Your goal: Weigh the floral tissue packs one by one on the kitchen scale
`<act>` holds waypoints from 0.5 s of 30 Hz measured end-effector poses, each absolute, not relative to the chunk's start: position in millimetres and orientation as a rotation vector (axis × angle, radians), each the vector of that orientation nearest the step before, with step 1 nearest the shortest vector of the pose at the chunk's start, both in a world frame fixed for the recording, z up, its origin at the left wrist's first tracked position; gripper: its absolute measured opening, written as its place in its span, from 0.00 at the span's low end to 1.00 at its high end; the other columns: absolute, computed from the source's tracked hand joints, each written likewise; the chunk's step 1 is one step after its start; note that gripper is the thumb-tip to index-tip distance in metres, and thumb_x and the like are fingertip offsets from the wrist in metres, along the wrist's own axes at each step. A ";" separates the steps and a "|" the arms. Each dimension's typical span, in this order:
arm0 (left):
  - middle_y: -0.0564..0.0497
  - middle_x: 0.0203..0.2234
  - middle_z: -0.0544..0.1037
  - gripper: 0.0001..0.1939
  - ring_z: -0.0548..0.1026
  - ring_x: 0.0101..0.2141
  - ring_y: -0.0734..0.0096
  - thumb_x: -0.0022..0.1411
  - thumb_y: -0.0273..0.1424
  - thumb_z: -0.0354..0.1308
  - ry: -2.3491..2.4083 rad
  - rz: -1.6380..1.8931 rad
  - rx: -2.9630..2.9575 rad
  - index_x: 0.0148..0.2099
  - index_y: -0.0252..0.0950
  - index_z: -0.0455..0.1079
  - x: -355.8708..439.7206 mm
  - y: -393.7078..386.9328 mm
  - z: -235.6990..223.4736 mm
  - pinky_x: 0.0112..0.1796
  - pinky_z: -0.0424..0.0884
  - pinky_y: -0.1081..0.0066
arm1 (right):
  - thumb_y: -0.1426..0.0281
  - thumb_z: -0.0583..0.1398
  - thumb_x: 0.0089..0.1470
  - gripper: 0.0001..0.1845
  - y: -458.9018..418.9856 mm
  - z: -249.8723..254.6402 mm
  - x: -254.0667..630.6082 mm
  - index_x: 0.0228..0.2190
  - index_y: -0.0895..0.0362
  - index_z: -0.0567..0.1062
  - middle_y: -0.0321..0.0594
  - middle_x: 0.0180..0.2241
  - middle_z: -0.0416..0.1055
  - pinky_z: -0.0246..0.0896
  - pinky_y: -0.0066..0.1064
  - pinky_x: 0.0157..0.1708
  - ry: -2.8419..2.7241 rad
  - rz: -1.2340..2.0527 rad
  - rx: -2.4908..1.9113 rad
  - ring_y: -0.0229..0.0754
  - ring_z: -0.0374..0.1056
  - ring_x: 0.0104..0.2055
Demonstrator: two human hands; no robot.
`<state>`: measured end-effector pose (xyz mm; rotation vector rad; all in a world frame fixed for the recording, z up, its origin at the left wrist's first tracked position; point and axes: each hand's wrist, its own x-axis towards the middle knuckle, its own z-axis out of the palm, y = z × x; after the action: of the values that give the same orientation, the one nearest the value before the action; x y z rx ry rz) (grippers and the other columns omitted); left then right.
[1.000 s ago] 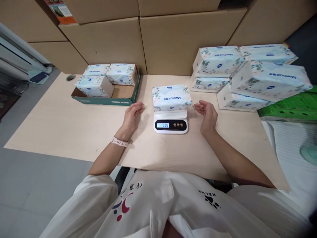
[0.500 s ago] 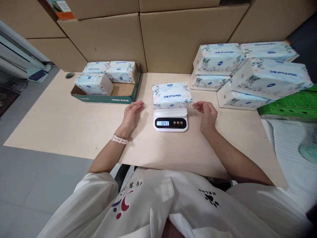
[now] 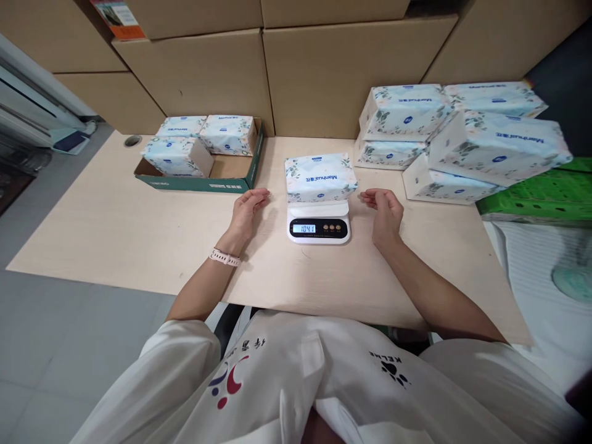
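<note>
A tissue pack with a blue leafy print lies on a white digital scale, whose display appears to read 1041; any decimal point is hard to make out. To the left of the pack, my left hand rests on the table with its fingers curled together, nothing in them. My right hand mirrors it on the other side, fingers loosely curled in and holding nothing. Neither hand touches the pack or the scale.
A green-sided carton tray at the left back holds three tissue packs. Several more packs are stacked at the right, beside a green crate. Large cardboard boxes wall off the table's back.
Both hands stay in place beside the scale, and the pack still lies on it. The view has shifted only slightly.
</note>
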<state>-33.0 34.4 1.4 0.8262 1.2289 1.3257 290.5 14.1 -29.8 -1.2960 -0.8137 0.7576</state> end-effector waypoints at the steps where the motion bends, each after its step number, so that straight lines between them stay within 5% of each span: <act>1: 0.45 0.40 0.85 0.05 0.81 0.47 0.65 0.55 0.27 0.67 1.230 1.326 0.828 0.36 0.34 0.83 -32.8 34.5 1.4 0.60 0.74 0.63 | 0.55 0.64 0.60 0.15 14.2 -29.7 290.4 0.31 0.53 0.80 0.38 0.34 0.82 0.73 0.37 0.49 -0.815 0.756 -1.299 0.40 0.77 0.39; 15: 0.45 0.37 0.85 0.02 0.81 0.45 0.65 0.56 0.26 0.67 1.203 1.338 0.811 0.34 0.34 0.82 -34.1 35.5 1.2 0.61 0.73 0.61 | 0.60 0.64 0.58 0.10 17.5 -35.4 292.7 0.32 0.53 0.80 0.37 0.34 0.82 0.72 0.35 0.49 -0.812 0.776 -1.280 0.38 0.77 0.38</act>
<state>-34.1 35.5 1.2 0.8114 1.2033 1.3381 292.7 17.5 -35.4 -1.2801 -0.8121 0.7765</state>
